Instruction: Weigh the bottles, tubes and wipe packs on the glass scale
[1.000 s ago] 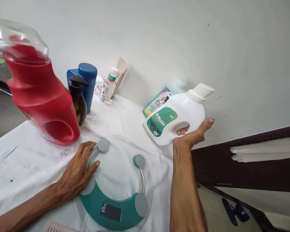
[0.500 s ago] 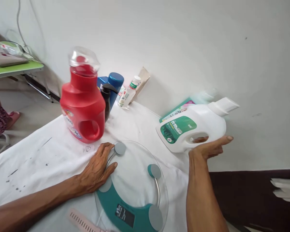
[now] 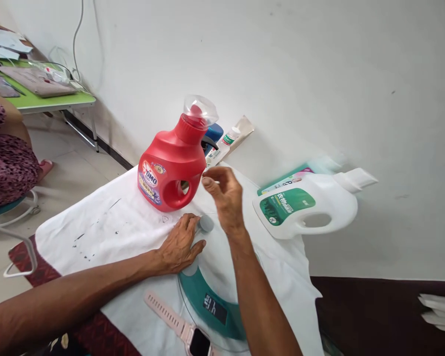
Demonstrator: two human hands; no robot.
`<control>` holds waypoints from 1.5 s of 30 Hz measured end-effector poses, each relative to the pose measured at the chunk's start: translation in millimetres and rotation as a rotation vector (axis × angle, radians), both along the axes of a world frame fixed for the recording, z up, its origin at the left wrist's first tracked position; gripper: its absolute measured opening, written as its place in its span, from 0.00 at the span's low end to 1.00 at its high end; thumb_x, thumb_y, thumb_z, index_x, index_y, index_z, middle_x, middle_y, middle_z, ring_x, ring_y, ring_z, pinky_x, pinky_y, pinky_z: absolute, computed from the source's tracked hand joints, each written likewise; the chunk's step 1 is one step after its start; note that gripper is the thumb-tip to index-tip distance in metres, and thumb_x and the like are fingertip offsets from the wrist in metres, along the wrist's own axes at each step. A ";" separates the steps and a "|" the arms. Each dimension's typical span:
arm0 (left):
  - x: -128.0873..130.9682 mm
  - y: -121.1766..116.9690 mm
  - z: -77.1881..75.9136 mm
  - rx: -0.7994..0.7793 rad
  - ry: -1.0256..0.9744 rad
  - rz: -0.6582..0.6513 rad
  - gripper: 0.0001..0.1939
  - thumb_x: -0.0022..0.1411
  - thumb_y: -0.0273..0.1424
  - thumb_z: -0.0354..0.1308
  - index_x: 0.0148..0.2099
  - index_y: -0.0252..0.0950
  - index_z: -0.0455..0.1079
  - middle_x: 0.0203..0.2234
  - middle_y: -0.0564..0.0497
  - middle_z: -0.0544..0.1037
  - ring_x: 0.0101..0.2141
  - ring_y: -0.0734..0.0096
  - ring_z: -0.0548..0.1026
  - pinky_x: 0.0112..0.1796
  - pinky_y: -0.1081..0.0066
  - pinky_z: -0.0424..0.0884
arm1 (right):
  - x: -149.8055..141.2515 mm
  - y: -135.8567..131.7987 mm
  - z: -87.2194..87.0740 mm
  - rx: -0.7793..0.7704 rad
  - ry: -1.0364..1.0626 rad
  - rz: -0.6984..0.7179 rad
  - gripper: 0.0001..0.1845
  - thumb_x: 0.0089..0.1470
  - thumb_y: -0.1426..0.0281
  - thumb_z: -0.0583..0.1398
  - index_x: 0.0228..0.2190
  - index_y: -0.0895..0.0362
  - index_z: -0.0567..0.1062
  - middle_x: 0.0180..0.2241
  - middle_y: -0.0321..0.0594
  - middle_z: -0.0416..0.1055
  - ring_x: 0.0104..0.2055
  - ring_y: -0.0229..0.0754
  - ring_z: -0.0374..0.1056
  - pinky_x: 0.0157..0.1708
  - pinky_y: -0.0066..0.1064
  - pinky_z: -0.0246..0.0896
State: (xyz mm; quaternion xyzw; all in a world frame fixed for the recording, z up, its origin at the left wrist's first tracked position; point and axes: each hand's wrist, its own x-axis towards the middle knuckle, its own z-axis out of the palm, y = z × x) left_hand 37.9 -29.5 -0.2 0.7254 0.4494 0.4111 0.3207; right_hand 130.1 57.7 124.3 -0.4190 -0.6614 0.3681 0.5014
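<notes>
My left hand (image 3: 181, 244) lies flat with fingers spread on the left rim of a round glass bathroom scale (image 3: 218, 277) with a teal band and a lit display. My right hand (image 3: 224, 198) is raised over the scale's far side, fingers bent and thumb apart, nothing seen in it. Its fingertips are close to the handle of a red OMO laundry detergent bottle (image 3: 170, 168) with a clear cap; whether they touch it I cannot tell. To the right stands a white detergent bottle (image 3: 307, 202) with a green label, apart from both hands.
A pink-strapped smartwatch (image 3: 200, 341) lies at the scale's near edge. Behind the red bottle are a blue-capped bottle (image 3: 214, 132), a small white-capped bottle (image 3: 230, 136) and a beige tube (image 3: 244, 129). A teal pack (image 3: 282, 182) leans by the wall. A seated person (image 3: 11, 163) is at left.
My right hand has left the white detergent bottle and swung left to near the red bottle. My left hand stays on the scale. The view has shifted, showing more of the left side.
</notes>
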 end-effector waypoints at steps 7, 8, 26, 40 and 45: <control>3.8 4.9 -13.2 0.046 0.006 0.014 0.23 0.70 0.33 0.54 0.64 0.35 0.60 0.56 0.36 0.69 0.59 0.46 0.70 0.61 0.38 0.71 | -46.3 -9.9 -23.0 -0.257 0.149 0.037 0.27 0.44 0.46 0.75 0.28 0.53 0.72 0.24 0.31 0.69 0.28 0.37 0.63 0.34 0.32 0.64; 3.9 5.4 -16.0 0.061 0.006 0.017 0.22 0.70 0.34 0.53 0.64 0.35 0.61 0.56 0.36 0.70 0.58 0.46 0.71 0.60 0.37 0.71 | -48.5 -11.0 -24.0 -0.267 0.166 0.047 0.28 0.43 0.47 0.75 0.27 0.53 0.72 0.22 0.30 0.67 0.26 0.36 0.60 0.32 0.32 0.62; -1.4 4.2 0.4 0.001 0.093 -0.042 0.26 0.72 0.36 0.53 0.67 0.33 0.57 0.62 0.32 0.68 0.66 0.40 0.65 0.66 0.38 0.64 | -7.2 -44.1 31.0 -0.078 0.363 -0.281 0.36 0.41 0.37 0.69 0.20 0.48 0.57 0.15 0.23 0.43 0.17 0.30 0.41 0.16 0.31 0.43; -4.1 11.1 -11.0 0.072 0.084 -0.039 0.23 0.72 0.31 0.48 0.66 0.35 0.56 0.59 0.36 0.66 0.58 0.51 0.70 0.61 0.42 0.72 | 96.5 -149.2 26.4 0.072 0.299 -0.613 0.36 0.43 0.54 0.70 0.15 0.53 0.50 0.16 0.25 0.40 0.15 0.27 0.39 0.14 0.25 0.35; -4.7 13.9 -13.3 0.077 0.101 -0.047 0.22 0.73 0.35 0.48 0.66 0.35 0.55 0.60 0.35 0.66 0.55 0.53 0.72 0.57 0.42 0.74 | 107.2 -159.3 3.0 -0.002 0.324 -0.653 0.37 0.41 0.53 0.71 0.13 0.54 0.50 0.14 0.24 0.42 0.14 0.27 0.41 0.14 0.25 0.40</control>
